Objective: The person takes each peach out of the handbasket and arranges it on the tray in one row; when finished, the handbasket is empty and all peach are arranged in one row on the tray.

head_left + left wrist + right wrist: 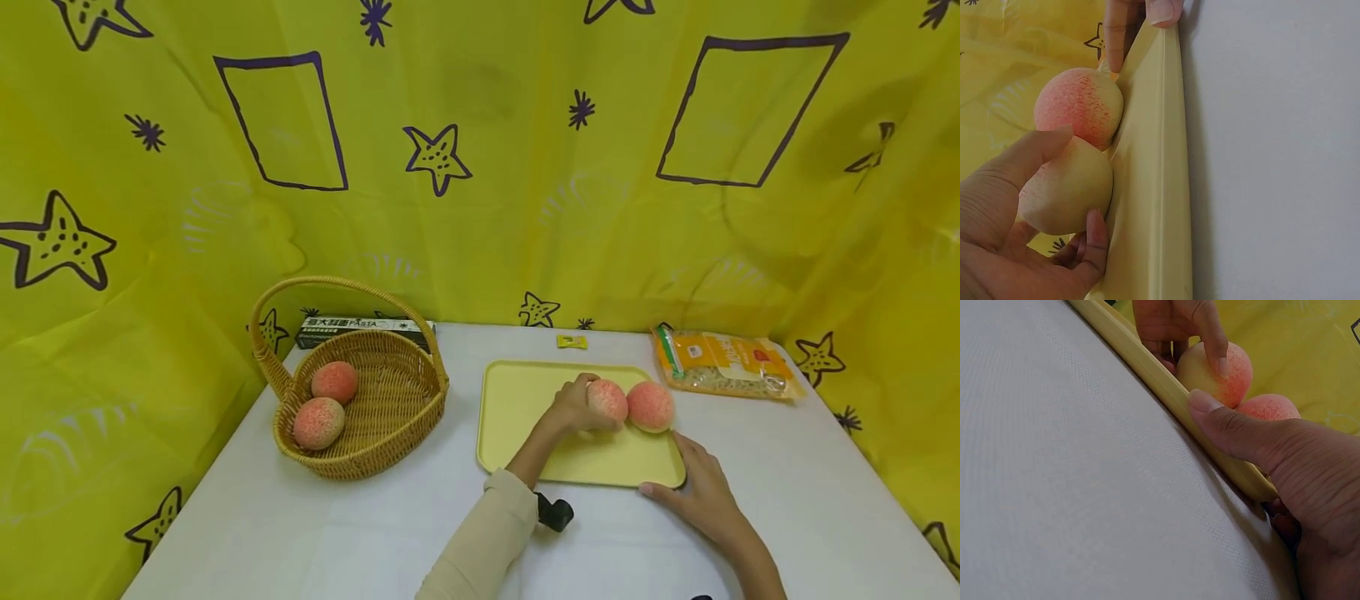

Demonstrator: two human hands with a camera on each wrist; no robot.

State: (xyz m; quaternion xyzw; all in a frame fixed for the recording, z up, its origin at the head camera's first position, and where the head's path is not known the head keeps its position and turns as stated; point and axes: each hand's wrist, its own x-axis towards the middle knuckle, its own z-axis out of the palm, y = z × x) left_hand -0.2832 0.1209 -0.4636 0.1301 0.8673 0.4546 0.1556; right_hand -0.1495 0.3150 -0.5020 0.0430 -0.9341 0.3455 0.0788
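Far left, a wicker basket point(360, 433) with a hoop handle sits on the white table point(315, 533); two peaches lie inside it, one further back point(334, 382), one nearer the front rim point(318, 422), touching or nearly so. A dark pasta box point(330, 327) lies behind the basket, mostly hidden by the handle and rim, print too small to read.

Next, a cream sleeve point(487, 533) comes up from the bottom edge, a small black object point(555, 513) just beside its cuff, only partly seen. The left hand point(573, 407) reaches onto the yellow tray point(525, 400) and grips a peach point(607, 400). In the left wrist view the thumb point(1035, 150) lies over the top of this peach point(1066, 194) and a fingertip point(1094, 234) curls under it, so the fingers are wrapped around it; the other fingers are hidden behind the fruit. It rests on the tray, touching a second peach point(650, 406) to its right, which no hand holds.

A small yellow packet point(572, 341) lies on the table behind the tray, details unreadable.

The right hand point(697, 492) sits at the tray's near right corner. In the right wrist view its thumb point(1229, 425) presses on the tray rim point(1147, 369), while the fingers seem to go under the edge, mostly out of sight, pinching the rim.

Far right, a clear bag of pasta with an orange label point(723, 362) lies flat on the table, well apart from the tray. Yellow star-print cloth point(480, 167) hangs behind everything.
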